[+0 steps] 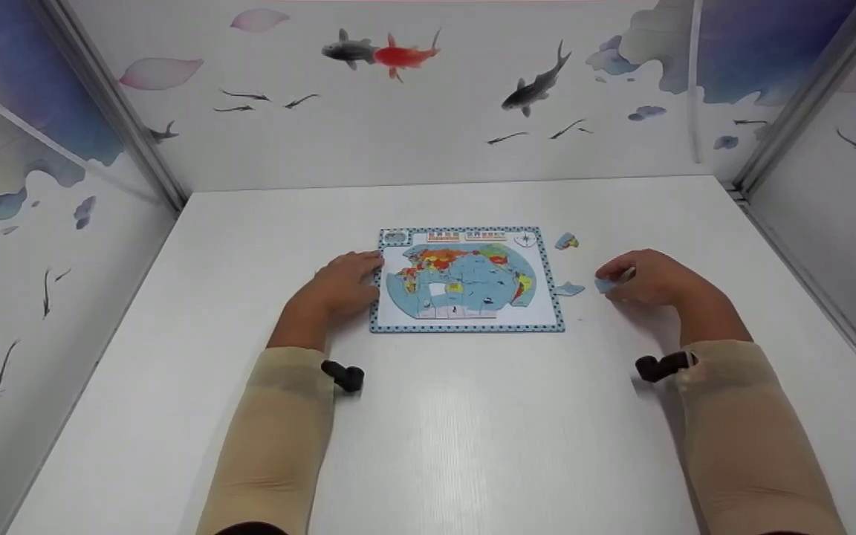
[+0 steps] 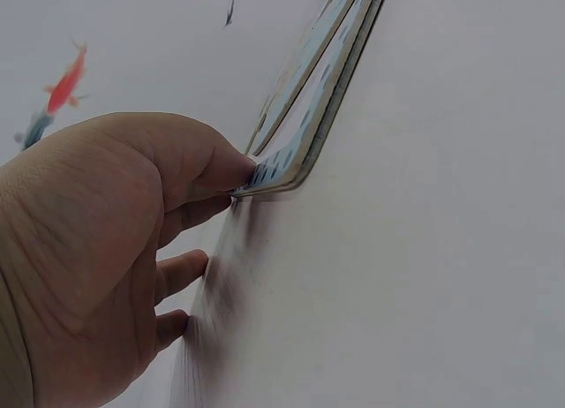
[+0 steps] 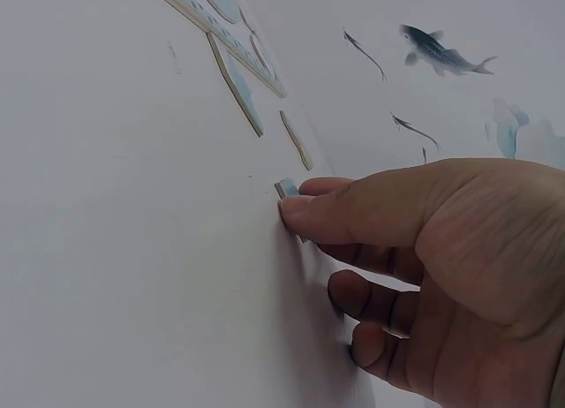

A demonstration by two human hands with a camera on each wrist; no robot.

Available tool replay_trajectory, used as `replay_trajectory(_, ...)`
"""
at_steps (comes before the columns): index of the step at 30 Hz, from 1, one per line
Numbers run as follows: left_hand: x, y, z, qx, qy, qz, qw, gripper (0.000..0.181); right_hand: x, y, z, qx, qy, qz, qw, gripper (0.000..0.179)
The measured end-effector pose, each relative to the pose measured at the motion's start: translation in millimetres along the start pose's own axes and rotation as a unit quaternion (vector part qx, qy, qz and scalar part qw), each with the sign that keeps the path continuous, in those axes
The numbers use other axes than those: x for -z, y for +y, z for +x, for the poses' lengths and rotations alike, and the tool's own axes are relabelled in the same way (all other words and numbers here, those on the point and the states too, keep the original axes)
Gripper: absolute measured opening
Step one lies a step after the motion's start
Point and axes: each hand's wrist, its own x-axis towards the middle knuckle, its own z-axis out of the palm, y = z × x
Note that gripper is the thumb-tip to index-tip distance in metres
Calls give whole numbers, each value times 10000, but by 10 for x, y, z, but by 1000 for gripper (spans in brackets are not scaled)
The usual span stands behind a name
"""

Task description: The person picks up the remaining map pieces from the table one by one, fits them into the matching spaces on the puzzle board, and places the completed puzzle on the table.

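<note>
A world map puzzle board (image 1: pixel 467 327) with a dotted blue border lies flat on the table. Much of its map is filled, with a white gap (image 1: pixel 438 289) in the lower middle. My left hand (image 1: pixel 342 286) rests at the board's left edge, its thumb touching the border (image 2: pixel 281 165) near a corner. Right of the board, my right hand (image 1: pixel 649 279) pinches a small blue puzzle piece (image 3: pixel 289 188) between thumb and fingers, just over the table. A light-blue loose piece (image 1: pixel 569 289) sits against the board's right edge. Another loose piece (image 1: pixel 567 241), blue and yellow, lies higher up.
The white table (image 1: pixel 487 431) is enclosed by walls (image 1: pixel 428 141) printed with fish and lotus shapes. Metal posts (image 1: pixel 807 96) stand at the corners. A black device (image 1: pixel 344 377) sits at the left wrist, and a similar black device (image 1: pixel 662 366) at the right.
</note>
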Motion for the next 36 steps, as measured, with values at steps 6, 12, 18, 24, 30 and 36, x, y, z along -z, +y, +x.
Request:
replay_trajectory(6,-10,-8,12,86,-28,-60,9999,70,-6,-15,-2,11,-30,-31,10000,41)
replay_trajectory(12,-14,-18,32,127,-59,-65,9999,70,-35,-29,24,-27,48,-56,10000,41)
replay_trajectory(18,-16,-15,28,164,-44,-92,9998,70,-40,-44,42,-110,114,-69,9998,40)
replay_trajectory(24,-17,-18,21,79,-21,-55,10000,70,-26,-36,34,-235,-24,49,9997,43)
replay_trajectory(30,-13,-17,4,-15,51,-41,10000,69,-27,-18,44,-128,-17,17,9999,41)
replay_trajectory(36,-21,-11,-1,22,88,-85,9999,68,-50,-17,58,-21,23,-33,10000,40)
